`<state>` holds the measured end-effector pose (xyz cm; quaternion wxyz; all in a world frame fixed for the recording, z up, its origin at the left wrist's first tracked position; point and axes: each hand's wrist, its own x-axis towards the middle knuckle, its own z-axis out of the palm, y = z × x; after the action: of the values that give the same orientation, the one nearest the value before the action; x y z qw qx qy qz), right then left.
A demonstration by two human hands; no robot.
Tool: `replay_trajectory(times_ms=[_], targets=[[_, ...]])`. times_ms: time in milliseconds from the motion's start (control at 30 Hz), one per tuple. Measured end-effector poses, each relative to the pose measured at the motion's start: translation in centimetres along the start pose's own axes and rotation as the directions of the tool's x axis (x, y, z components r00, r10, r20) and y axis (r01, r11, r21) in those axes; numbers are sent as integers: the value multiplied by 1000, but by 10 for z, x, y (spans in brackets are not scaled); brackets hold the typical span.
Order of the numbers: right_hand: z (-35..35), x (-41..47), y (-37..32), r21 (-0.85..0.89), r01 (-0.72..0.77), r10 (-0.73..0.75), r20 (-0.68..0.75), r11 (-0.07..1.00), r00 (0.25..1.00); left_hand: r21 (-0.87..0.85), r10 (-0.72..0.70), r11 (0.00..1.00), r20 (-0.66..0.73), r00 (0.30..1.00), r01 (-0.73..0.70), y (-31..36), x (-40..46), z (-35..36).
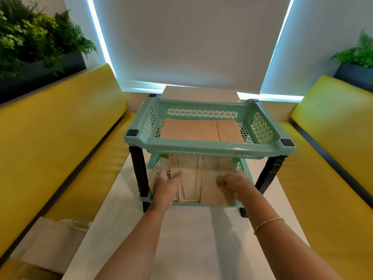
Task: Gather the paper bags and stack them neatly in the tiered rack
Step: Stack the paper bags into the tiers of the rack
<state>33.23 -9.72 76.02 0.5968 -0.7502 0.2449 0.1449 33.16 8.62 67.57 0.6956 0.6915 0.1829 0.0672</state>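
Yellow benches [60,126] (planters [40,63] behind)

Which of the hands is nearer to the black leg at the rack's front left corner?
Left. The left hand is just beside the black front-left leg; the right hand is across the paper bags.

— What carries everything here?

— A white table [193,239], running from the near edge away toward the far wall, with yellow benches [60,138] along its left and right sides.

— And what stands directly on it?

— A mint-green tiered rack [210,150] on black legs, set toward the far end, its four feet on the tabletop.

— Anything on the benches?

— On the left bench, near corner, lies something pale, possibly a cloth bag [52,239]; the view there is too soft to be sure.

— And beyond the rack?

— A flat, pale panel [199,93] at the table's far end, partly hidden by the rack.
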Motion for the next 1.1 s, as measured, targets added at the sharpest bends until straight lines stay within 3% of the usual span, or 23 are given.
replay_trajectory(times_ms=[133,333,433,500,600,867,1000,1100], targets=[[12,7,9,-42,32,-29,64,999,998,67,-24,998,28,999,22,-1,2,0],[40,9,20,-280,188,-174,74,942,982,192,-8,981,88,996,-10,0,-1,1],[42,11,16,-325,240,-255,-3,915,967,223,-11,975,44,999,1,1,-2,0],[41,11,13,-331,243,-294,-111,912,950,221,-12,975,21,1000,7,2,-2,0],[41,10,12,-316,252,-314,-165,915,935,171,-38,985,33,999,32,3,-1,-1],[43,30,16,-387,313,-379,-106,868,919,97,-33,995,16,999,31,-6,5,-1],[29,60,22,-724,200,-314,-25,661,949,53,-9,999,-1,1000,9,-5,4,-1],[28,68,31,-771,165,-242,15,615,970,48,-9,999,3,1000,9,-7,5,-1]])
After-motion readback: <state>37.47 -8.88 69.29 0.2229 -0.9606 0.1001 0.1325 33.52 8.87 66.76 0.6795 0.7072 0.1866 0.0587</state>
